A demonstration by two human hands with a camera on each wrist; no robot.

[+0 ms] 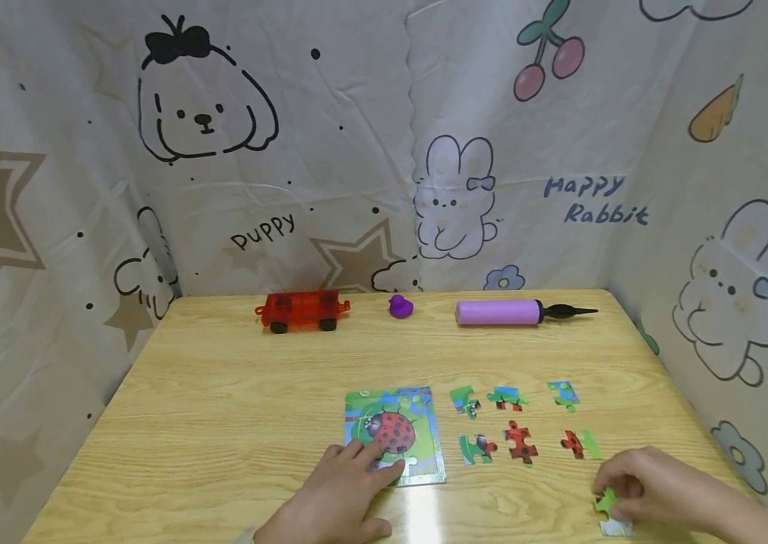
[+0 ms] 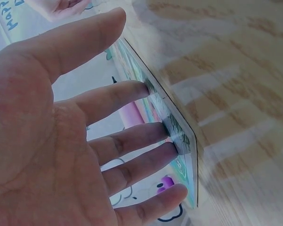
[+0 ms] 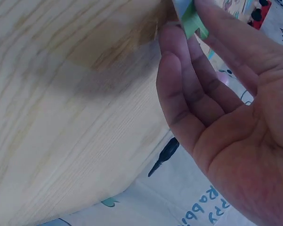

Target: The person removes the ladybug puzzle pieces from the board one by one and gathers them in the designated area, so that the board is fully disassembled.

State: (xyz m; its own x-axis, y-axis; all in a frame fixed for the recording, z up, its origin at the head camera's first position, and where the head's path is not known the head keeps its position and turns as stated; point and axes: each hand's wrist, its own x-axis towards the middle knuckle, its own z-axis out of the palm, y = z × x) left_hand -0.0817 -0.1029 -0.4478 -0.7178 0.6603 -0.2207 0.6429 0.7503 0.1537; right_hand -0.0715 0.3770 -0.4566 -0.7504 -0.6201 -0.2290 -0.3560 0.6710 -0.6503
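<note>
A ladybug puzzle board (image 1: pixel 430 438) lies flat on the table in front of me. My left hand (image 1: pixel 336 491) rests its fingertips on the board's lower part, fingers extended and spread; the left wrist view shows them touching its surface. Near the table's right front, my right hand (image 1: pixel 659 483) pinches a green and pale-blue puzzle piece (image 3: pixel 192 21) between thumb and fingers. Between the hands lie several loose pieces in two rows, among them a red spotted piece (image 1: pixel 520 444), a red-and-green piece (image 1: pixel 573 444) and a blue-and-green piece (image 1: pixel 564 393).
Along the back edge of the wooden table (image 1: pixel 221 423) stand a red toy wagon (image 1: pixel 304 310), a purple rubber duck (image 1: pixel 401 307) and a pink hand pump (image 1: pixel 498 313) with a black nozzle. A printed curtain (image 1: pixel 343 136) encloses the back and sides.
</note>
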